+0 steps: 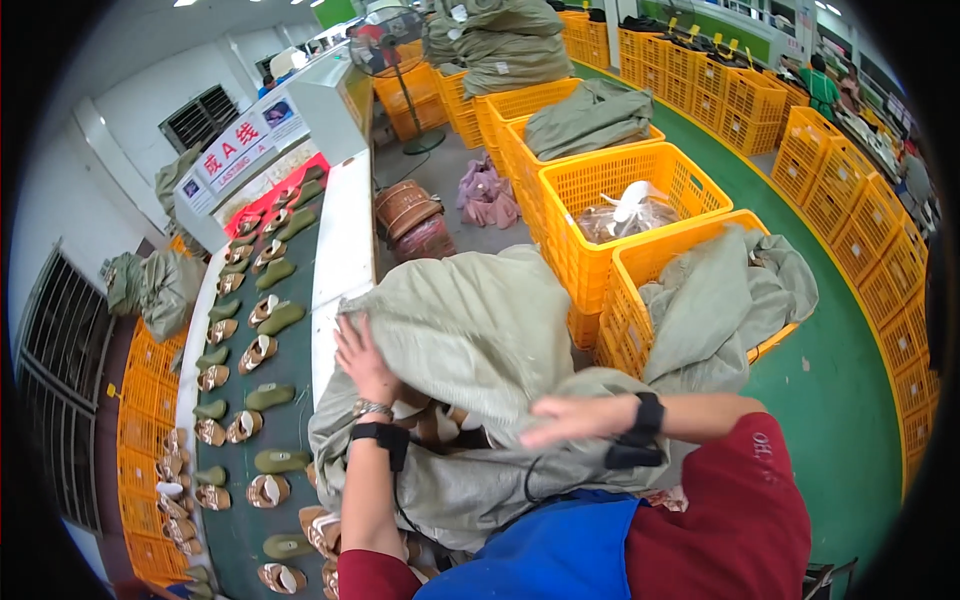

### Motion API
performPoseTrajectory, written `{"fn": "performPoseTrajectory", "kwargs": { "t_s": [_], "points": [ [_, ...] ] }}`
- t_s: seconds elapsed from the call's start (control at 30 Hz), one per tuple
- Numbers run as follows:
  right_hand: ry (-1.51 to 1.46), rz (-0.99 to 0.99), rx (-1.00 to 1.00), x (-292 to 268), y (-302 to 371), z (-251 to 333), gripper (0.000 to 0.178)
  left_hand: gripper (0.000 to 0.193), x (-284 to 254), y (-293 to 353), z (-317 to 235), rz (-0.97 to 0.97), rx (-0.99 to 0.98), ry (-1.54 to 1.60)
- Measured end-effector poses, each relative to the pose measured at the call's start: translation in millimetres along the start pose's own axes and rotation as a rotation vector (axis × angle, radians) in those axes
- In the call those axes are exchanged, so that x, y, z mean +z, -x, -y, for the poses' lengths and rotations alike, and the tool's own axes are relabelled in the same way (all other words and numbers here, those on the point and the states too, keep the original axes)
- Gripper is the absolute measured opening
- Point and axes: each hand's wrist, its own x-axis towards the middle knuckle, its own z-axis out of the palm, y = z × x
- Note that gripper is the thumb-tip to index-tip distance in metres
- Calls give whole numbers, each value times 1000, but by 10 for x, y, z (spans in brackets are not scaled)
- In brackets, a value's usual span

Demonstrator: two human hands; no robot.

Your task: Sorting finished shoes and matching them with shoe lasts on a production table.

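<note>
Conveyor belt (300,420) carries rows of sandals (258,352) and green insoles (270,397). Big grey-green woven sack (470,330) slumps over belt's right edge. My left hand (362,362) open, pressing sack fabric; right hand (570,418) open, blurred, above sack mouth. Risk I judge: nothing gripped, sack slides or dumps sandals, disturbing rows.

left hand (362,368) on grey-green sack (470,330), conveyor (300,420)
</note>
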Motion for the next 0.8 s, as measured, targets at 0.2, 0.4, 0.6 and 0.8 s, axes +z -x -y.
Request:
{"fn": "performPoseTrajectory", "kwargs": {
  "t_s": [0.2,0.4,0.6,0.8],
  "points": [
    [119,463,-178,-394,260,-252,54,38,-38,-828,625,382,77,847],
    [492,-1210,-437,-1630,54,-498,20,46,-576,-366,-406,770,-624,1881],
    [389,-1025,-649,-2584,-1148,-999,52,32,-1403,168,-300,1571,-209,1084],
    [-197,-327,-351,-1877,-1421,-637,30,56,-1912,-559,98,851,735,285]
  ]
}}
